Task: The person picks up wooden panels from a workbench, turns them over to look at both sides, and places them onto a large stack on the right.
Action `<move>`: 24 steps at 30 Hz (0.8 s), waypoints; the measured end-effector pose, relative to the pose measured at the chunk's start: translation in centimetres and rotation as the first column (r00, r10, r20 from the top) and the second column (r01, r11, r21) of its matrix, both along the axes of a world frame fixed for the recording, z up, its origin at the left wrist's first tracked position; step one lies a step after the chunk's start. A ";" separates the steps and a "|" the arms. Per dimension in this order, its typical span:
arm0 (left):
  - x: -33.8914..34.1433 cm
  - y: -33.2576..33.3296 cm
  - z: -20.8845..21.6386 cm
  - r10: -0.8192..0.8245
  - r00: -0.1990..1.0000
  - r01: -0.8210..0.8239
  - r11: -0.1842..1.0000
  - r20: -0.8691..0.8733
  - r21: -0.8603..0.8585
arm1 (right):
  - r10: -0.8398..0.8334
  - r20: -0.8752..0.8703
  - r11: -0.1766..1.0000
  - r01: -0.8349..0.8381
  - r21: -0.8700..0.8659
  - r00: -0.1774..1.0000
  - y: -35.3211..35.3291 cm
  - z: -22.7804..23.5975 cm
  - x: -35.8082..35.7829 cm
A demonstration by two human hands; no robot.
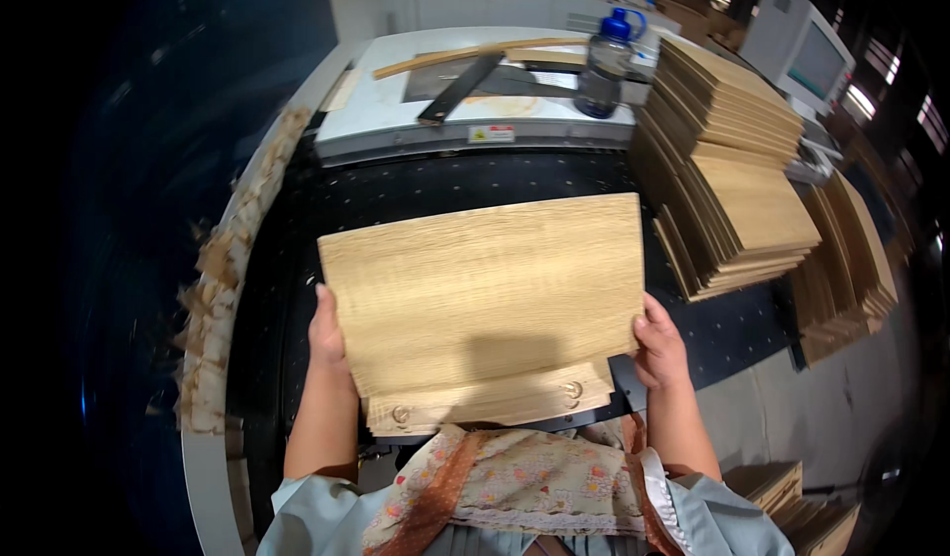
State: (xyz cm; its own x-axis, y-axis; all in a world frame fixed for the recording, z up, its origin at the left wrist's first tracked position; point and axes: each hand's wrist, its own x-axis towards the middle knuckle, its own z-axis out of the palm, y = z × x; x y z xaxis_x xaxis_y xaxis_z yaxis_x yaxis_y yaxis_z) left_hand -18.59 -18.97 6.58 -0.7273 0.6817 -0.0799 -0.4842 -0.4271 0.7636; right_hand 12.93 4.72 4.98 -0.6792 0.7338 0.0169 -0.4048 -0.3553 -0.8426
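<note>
We saw the left hand [329, 330] and the right hand [660, 343] set wide apart, each closed on a short end of one wood-grain board [485, 289]. The right thumb lay by the near face; most of the left fingers were hidden. The board was in front of the body, over the near part of a black dotted table [727, 309], its far edge a little higher in our view on the right.

Below its near edge showed more boards [490, 398], the top one bearing two round marks or fittings [571, 390]. We could not tell whether the held board touched them.

We took the step in hand to be handling or lining up this single board over the lower ones. The next move, in our judgement, called for an even grip at both ends and matched edges.

Farther out, to the right, stood a tall stack of boards [732, 185], with another board pile [846, 259] beyond it. Ahead, a blue-lidded bottle [606, 71] and a black bar [460, 89] rested on a white machine top [346, 111].
</note>
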 end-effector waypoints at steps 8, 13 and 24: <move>0.2 1.1 2.0 -0.124 0.992 0.121 0.981 0.010 0.150 | -0.018 0.055 0.999 0.016 0.028 0.998 1.4 -0.4 0.3; 0.6 2.2 4.0 -0.005 0.999 0.008 0.998 0.047 -0.062 | 0.002 0.077 0.990 -0.013 0.140 0.997 2.5 1.6 -0.4; -2.3 3.2 4.4 -0.030 0.992 0.023 0.998 -0.122 -0.058 | 0.071 -0.053 0.929 -0.047 0.366 0.996 3.4 5.9 0.0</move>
